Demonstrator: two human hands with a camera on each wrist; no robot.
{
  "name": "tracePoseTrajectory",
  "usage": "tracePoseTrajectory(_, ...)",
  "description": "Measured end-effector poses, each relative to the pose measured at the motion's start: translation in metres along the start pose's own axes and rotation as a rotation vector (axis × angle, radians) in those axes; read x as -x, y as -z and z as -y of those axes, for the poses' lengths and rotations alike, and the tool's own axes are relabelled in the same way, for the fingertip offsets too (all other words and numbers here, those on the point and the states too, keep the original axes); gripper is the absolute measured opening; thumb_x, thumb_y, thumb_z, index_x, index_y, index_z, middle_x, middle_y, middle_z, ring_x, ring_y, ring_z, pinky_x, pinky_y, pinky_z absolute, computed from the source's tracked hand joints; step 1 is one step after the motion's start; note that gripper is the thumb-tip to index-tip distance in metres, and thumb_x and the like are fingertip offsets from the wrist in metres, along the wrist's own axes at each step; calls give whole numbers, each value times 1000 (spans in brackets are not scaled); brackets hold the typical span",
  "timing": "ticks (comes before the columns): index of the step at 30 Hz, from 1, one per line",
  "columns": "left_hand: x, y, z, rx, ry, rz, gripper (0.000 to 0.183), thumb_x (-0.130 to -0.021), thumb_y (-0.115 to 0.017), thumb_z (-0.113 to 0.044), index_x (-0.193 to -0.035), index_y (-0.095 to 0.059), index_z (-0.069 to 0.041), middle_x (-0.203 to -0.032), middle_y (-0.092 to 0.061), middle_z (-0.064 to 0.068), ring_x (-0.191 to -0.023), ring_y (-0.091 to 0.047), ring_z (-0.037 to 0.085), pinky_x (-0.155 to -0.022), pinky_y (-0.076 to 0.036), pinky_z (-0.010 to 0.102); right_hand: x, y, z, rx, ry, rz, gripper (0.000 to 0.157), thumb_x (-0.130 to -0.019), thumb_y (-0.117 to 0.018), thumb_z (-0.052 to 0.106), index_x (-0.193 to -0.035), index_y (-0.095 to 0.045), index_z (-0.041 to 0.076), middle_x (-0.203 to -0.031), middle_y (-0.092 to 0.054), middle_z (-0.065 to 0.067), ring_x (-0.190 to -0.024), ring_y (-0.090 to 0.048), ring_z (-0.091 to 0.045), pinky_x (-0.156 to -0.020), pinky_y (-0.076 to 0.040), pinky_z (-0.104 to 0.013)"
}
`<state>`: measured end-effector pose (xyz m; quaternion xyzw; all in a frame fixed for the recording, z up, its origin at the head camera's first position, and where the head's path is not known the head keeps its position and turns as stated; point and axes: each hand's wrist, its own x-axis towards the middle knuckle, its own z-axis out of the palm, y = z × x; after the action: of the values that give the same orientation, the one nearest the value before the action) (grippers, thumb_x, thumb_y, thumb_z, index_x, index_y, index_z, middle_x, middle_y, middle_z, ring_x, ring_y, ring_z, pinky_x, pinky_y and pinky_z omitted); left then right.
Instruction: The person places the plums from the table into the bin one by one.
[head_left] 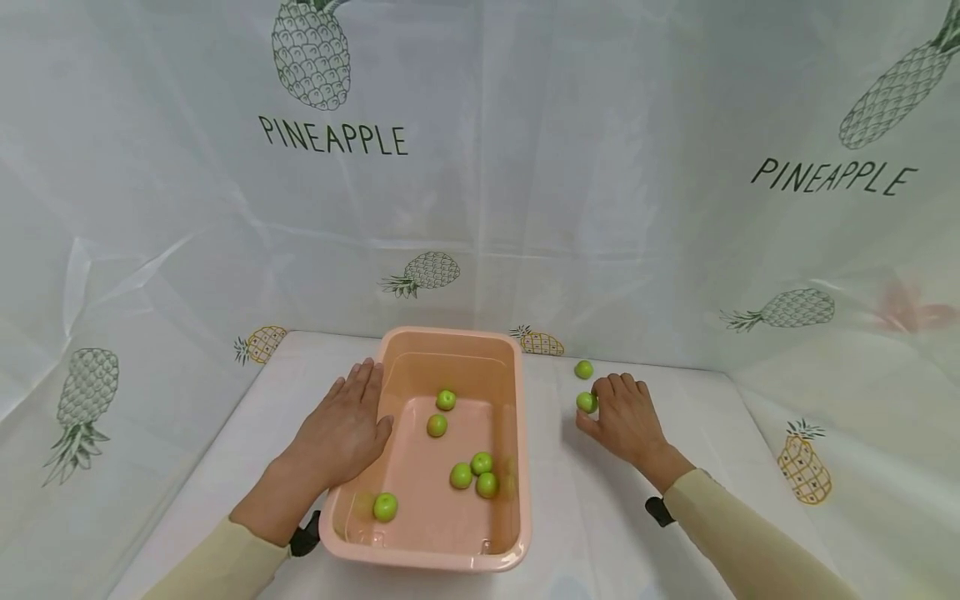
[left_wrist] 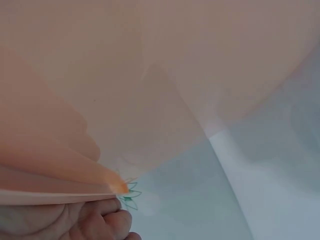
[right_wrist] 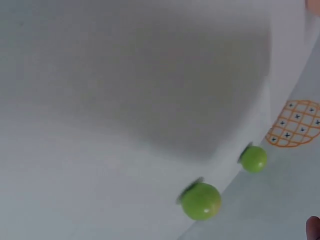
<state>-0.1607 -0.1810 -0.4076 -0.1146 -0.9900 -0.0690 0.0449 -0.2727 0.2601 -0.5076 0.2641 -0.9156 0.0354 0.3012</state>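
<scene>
plainly, the nearer green round fruit (head_left: 587, 402) lies on the white counter (head_left: 581, 521) just left of the right hand (head_left: 626, 415), whose bent fingers seem not to grip it. the straight-fingered left hand (head_left: 345, 433) rests on the left rim of the pink plastic bin (head_left: 427, 561).

Pale pineapple-print sheeting (head_left: 525, 192) behind and beside a white table (head_left: 712, 425).

Two fruits (head_left: 584, 403) right of tub (head_left: 427, 561)

Curtained-off booth (head_left: 172, 183) here, pineapple-print sheets (head_left: 600, 200) rising on three sides, white table (head_left: 697, 417) tucked inside, room beyond hidden
</scene>
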Motion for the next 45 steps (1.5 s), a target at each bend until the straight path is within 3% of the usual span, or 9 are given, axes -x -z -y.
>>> tracePoseTrajectory(6, 0, 1, -2, -4, 5, 3, 75, -106, -55, -30, -160, -27, 13, -167, -30, 33, -156, -30, 48, -126, -30, 61, -17, 13, 4, -16, 2, -55, 36, -83, -67, 38, -89, -56, 4, -76, -52, -8, -72, -49, -30, -62, -38, -39)
tracePoseTrajectory(12, 1, 2, -2, -8, 5, 5, 74, -106, -55, -29, -160, -28, 14, -167, -30, 34, -156, -30, 49, -126, -30, 62, -49, 34, 15, -51, -11, -71, 36, -85, -67, 38, -92, -59, 4, -79, -56, -9, -74, -51, -31, -64, -40, -41)
tracePoseTrajectory(24, 0, 0, -1, -7, 2, 4, 75, -106, -54, -30, -160, -27, 14, -167, -30, 34, -156, -30, 49, -126, -29, 62, -111, 68, 70, -170, 48, -92, 36, -87, -71, 36, -97, -61, 3, -85, -59, -9, -80, -51, -30, -71, -39, -41)
tracePoseTrajectory(30, 0, 0, -1, -4, 3, 1, 75, -106, -55, -29, -160, -27, 14, -166, -30, 34, -156, -31, 49, -125, -30, 62, -130, 67, 107, -192, 114, -64, 34, -86, -73, 37, -97, -61, 7, -88, -59, -6, -82, -51, -27, -73, -40, -40)
tracePoseTrajectory(36, 1, 2, -2, 7, 8, 2, 74, -106, -54, -29, -160, -27, 14, -167, -30, 34, -156, -30, 49, -126, -30, 62, -136, 58, 143, -174, 193, 26, 31, -90, -69, 42, -95, -60, 12, -90, -59, -2, -86, -51, -24, -78, -42, -40)
tracePoseTrajectory(45, 1, 1, 0, 27, 6, 11, 74, -107, -53, -30, -161, -26, 13, -167, -28, 33, -156, -28, 49, -126, -29, 62, -133, 42, 161, -141, 199, 147, 43, -93, -69, 52, -96, -58, 11, -92, -60, -2, -90, -54, -25, -80, -44, -41)
